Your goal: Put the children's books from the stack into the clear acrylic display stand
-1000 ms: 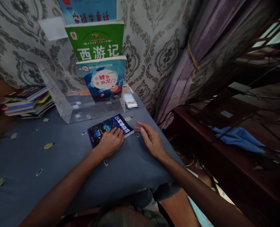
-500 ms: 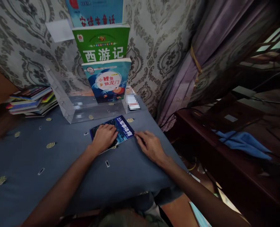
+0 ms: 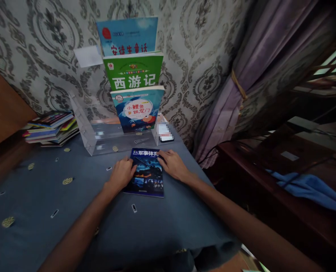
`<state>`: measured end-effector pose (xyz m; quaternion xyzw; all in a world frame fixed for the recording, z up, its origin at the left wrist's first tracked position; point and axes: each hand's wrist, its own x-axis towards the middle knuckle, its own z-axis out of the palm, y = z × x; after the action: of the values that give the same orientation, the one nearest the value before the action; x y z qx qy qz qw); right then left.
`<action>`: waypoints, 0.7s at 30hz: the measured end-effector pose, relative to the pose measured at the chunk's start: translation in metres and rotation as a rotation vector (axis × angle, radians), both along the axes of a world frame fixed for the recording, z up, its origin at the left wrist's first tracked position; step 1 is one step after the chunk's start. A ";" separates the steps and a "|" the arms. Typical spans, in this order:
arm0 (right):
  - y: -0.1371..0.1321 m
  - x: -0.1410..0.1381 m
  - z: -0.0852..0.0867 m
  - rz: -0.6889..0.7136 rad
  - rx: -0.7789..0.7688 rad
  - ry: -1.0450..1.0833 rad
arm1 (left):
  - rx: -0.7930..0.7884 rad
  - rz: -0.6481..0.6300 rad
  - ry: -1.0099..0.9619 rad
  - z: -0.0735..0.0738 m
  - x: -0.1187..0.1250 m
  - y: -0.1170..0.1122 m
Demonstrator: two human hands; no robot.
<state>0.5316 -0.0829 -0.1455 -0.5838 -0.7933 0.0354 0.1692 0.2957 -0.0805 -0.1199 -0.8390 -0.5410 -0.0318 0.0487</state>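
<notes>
A dark blue book (image 3: 147,174) lies flat on the blue cloth-covered table (image 3: 71,211), its title edge toward the wall. My left hand (image 3: 123,173) curls over the book's left edge and grips it. My right hand (image 3: 172,164) rests on the book's upper right corner, fingers closed on that edge. Behind the book stands a clear acrylic tiered rack (image 3: 99,132) holding three upright books: a teal one (image 3: 138,109) in front, a green one (image 3: 133,71) behind it, and a light blue one (image 3: 126,36) at the top.
A pile of several books (image 3: 51,126) lies at the table's back left. A phone (image 3: 164,133) sits right of the rack. Patterned wallpaper backs the table; a purple curtain (image 3: 241,75) hangs at right, above a dark wooden bench with a blue cloth (image 3: 309,187) and cables.
The dark blue book has turned from a slanted position to lie squarely in front of me. My left hand moved from its cover to its left edge; my right hand came onto its top right corner.
</notes>
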 end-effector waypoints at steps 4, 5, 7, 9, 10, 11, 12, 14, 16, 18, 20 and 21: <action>0.026 -0.002 -0.005 0.005 0.038 -0.038 | 0.012 -0.002 -0.117 -0.011 0.002 0.003; 0.029 -0.003 -0.006 0.002 0.047 -0.048 | 0.012 0.000 -0.128 -0.013 0.003 0.003; 0.033 -0.004 -0.007 0.005 0.060 -0.069 | 0.008 0.005 -0.135 -0.014 0.004 0.003; 0.035 -0.004 -0.008 0.012 0.074 -0.085 | 0.002 0.004 -0.126 -0.013 0.005 0.002; 0.035 -0.004 -0.008 0.015 0.079 -0.089 | -0.002 0.002 -0.118 -0.012 0.005 0.002; 0.035 -0.004 -0.009 0.017 0.082 -0.090 | -0.006 -0.002 -0.110 -0.011 0.005 0.002; 0.035 -0.003 -0.010 0.016 0.086 -0.086 | -0.006 -0.004 -0.103 -0.011 0.005 0.002; 0.035 -0.002 -0.011 0.016 0.091 -0.072 | 0.018 -0.014 -0.101 -0.011 0.004 0.005; 0.036 -0.001 -0.014 0.019 0.095 -0.053 | 0.072 -0.039 -0.126 -0.014 0.001 0.011; 0.037 0.001 -0.016 0.024 0.103 -0.032 | 0.117 -0.068 -0.167 -0.020 -0.004 0.020; 0.037 0.002 -0.018 0.031 0.111 -0.012 | 0.117 -0.085 -0.199 -0.027 -0.009 0.030; 0.038 0.002 -0.019 0.035 0.112 -0.005 | 0.104 -0.091 -0.206 -0.030 -0.011 0.034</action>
<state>0.5338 -0.0451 -0.1641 -0.5595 -0.8046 -0.0074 0.1990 0.2843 -0.0465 -0.1503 -0.8512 -0.5022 -0.1481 0.0351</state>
